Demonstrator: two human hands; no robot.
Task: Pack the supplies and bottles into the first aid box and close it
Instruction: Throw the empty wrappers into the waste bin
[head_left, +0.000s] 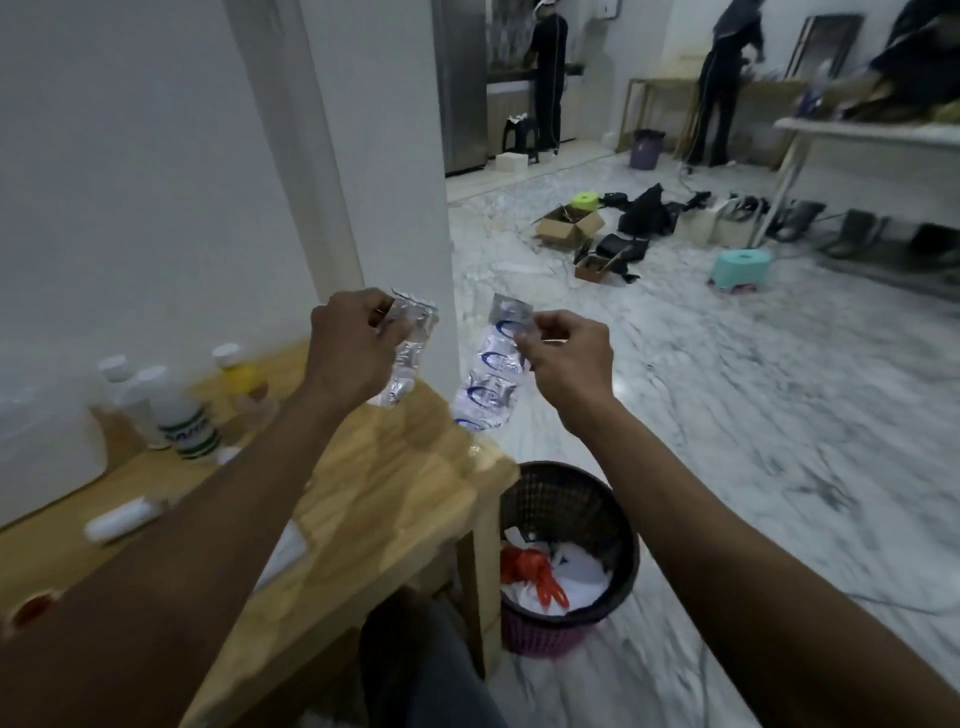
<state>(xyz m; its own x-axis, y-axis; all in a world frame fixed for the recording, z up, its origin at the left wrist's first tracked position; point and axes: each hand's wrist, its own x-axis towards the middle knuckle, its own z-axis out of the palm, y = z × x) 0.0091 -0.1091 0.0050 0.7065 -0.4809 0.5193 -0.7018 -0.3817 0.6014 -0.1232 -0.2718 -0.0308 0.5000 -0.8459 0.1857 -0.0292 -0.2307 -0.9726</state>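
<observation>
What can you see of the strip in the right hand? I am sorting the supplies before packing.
The strip is a long run of silvery foil packets joined end to end, each printed with a blue curved mark. The right hand pinches it near its top edge between thumb and fingers, so it hangs down nearly straight, slightly slanted. It is in the air beyond the corner of the wooden table, above the waste basket, and appears to touch nothing but the hand. The print is too blurred to read.

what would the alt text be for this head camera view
Two bare hands each hold up a foil blister strip, left hand and right hand, above a wooden table with blurred bottles. A dark wastebasket stands beside it.
</observation>
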